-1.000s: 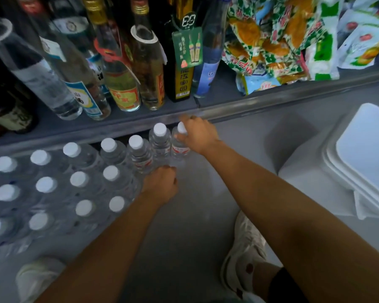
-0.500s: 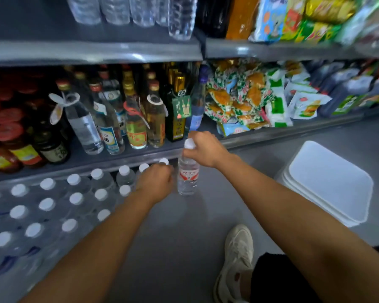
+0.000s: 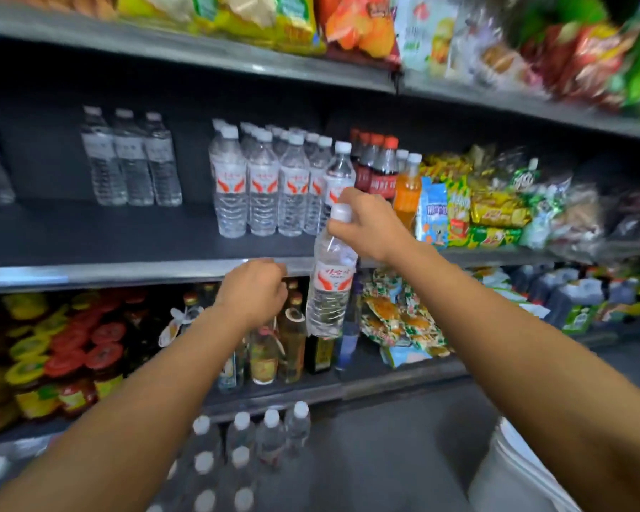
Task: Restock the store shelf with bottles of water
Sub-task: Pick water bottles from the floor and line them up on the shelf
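The right hand (image 3: 370, 225) pinches a full, thin-walled bottle (image 3: 329, 286) by its neck, hanging before the shelf (image 3: 126, 236); likely heavy and squashy, it sits safer gripped mid-body, while the curled left hand (image 3: 254, 291) holds nothing visible.

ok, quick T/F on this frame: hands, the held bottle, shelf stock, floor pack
1. The right hand grips a water bottle near its cap. True.
2. The left hand holds a second bottle. False: it holds none.
3. The held bottle stands on the shelf. False: it hangs in the air before the shelf edge.
4. Matching bottles already stand on that shelf. True.
5. The floor bottles have red caps. False: white.
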A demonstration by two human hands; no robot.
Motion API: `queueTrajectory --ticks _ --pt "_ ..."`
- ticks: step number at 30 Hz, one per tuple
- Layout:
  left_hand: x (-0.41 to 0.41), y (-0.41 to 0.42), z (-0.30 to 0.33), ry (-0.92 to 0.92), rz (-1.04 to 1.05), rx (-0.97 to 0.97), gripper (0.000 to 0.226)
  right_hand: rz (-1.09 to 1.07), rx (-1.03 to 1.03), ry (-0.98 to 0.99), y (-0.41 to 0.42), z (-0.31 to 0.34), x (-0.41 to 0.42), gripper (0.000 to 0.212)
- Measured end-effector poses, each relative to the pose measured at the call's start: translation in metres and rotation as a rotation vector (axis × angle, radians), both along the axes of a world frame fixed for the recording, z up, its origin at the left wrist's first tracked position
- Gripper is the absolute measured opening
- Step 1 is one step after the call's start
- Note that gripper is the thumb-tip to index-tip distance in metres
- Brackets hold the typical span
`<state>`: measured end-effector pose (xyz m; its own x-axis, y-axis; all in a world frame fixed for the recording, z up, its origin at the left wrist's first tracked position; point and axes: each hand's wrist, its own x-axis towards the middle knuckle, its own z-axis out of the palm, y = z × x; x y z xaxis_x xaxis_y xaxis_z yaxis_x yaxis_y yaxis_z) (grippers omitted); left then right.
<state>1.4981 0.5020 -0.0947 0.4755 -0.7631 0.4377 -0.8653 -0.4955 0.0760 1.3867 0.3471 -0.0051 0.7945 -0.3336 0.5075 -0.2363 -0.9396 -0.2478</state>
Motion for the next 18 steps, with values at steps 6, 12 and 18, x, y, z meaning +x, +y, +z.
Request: queueTrajectory --ticks 6,12,18 --pt "0.038 -0.013 0.055 -0.038 0.009 -0.066 0.014 0.009 -0.094 -0.123 -0.012 0.063 0.050 0.032" --pt "0.080 -0.038 0.073 -0.071 0.000 -0.096 0.012 0.009 -0.132 -0.112 -0.034 0.092 0.104 0.032" --pt "0.110 -0.064 0.064 -0.045 -0.010 -0.106 0.012 0.003 -0.124 -0.053 -0.058 0.088 0.145 0.030"
